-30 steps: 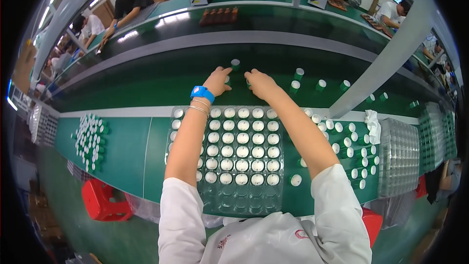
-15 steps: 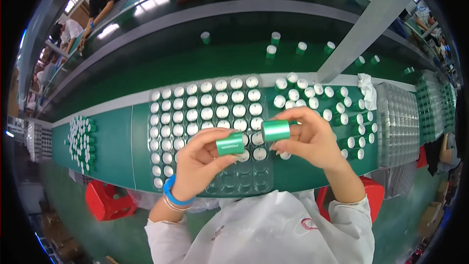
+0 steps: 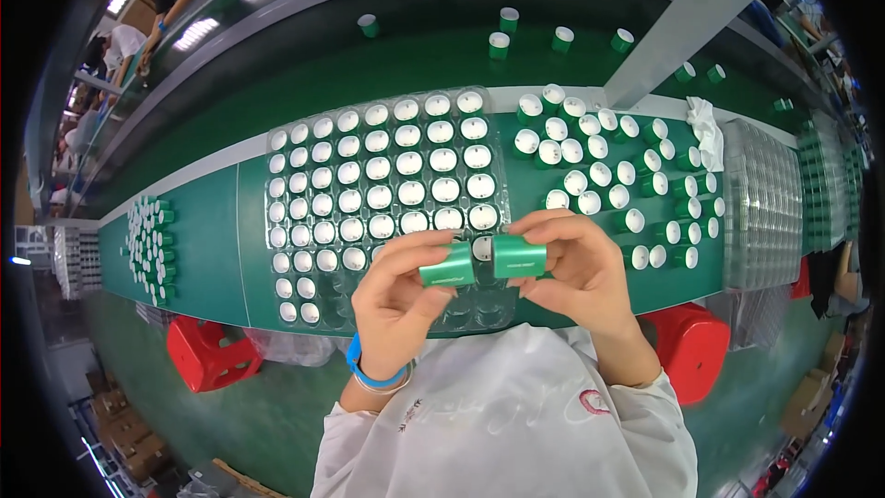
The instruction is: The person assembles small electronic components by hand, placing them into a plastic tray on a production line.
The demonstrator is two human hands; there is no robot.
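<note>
Between thumb and fingers, my left hand (image 3: 396, 290) grips a shiny green cylinder (image 3: 448, 265) lying on its side. My right hand (image 3: 590, 267) pinches a second green cylinder (image 3: 518, 256) beside it. The two are held level in front of my chest, with a narrow gap between their ends. Under and beyond my hands lies a clear plastic tray (image 3: 505, 143), its pockets mostly filled with white-topped cylinders. Its near pockets are partly hidden by my hands. To its right, many loose white-topped green cylinders (image 3: 619, 195) stand on the green tabletop (image 3: 253, 249).
Clear trays (image 3: 763, 203) are stacked at the right, next to a crumpled white cloth (image 3: 705, 134). A grey post (image 3: 691, 23) rises beyond the table. More cylinders (image 3: 147, 244) cluster at the far left. Red stools (image 3: 198, 350) stand below the edge. Other people work at upper left.
Both hands have brought their cylinders closer together and level, the left one turning its cylinder. The tray and table appear higher in view as the head view has shifted.
</note>
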